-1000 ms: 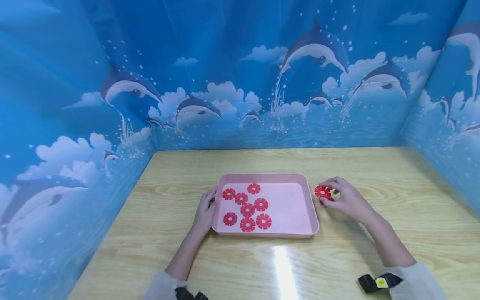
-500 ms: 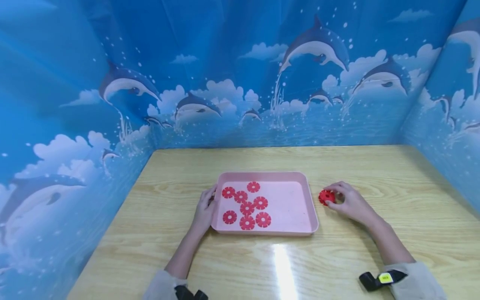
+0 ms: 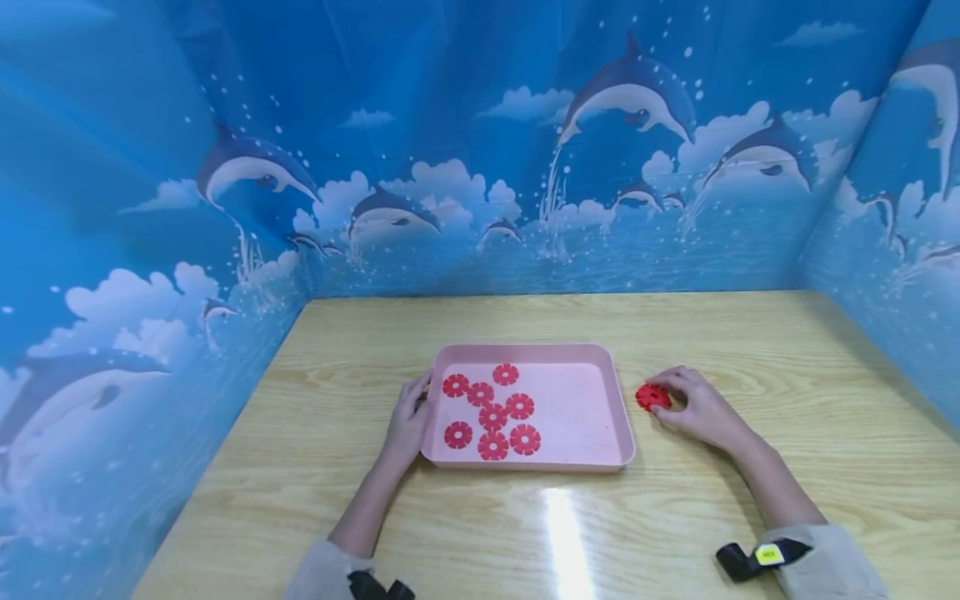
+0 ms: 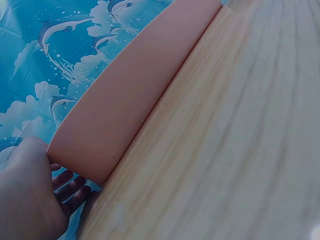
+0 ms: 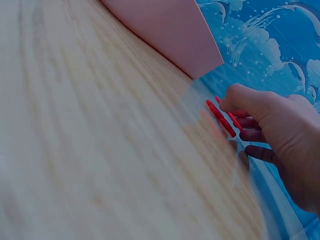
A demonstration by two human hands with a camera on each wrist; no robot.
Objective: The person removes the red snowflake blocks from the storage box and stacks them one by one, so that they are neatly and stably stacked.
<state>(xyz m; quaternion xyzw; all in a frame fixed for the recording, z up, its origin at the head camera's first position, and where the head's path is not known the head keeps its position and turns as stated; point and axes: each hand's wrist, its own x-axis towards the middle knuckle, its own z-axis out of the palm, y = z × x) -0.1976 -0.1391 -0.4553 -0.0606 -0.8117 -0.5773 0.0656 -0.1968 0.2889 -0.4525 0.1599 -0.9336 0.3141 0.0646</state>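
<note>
My right hand [image 3: 701,410] had its thumb and fingers clamped on a pair of red slotted discs [image 3: 647,399], just beyond the right wall of the pink tray [image 3: 577,400]; the right wrist view showed the disc edges side by side. My left hand [image 3: 407,425] rested against the tray's left outer wall, its fingers relaxed. Eight further discs [image 3: 485,417] lay in the tray's left part, some touching. The tray sat level on the wooden surface [image 3: 300,483].

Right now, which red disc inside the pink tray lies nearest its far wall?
The red disc highest in the head view, beside the far wall of the pink tray; the other seven inside lie closer to the person.
</note>
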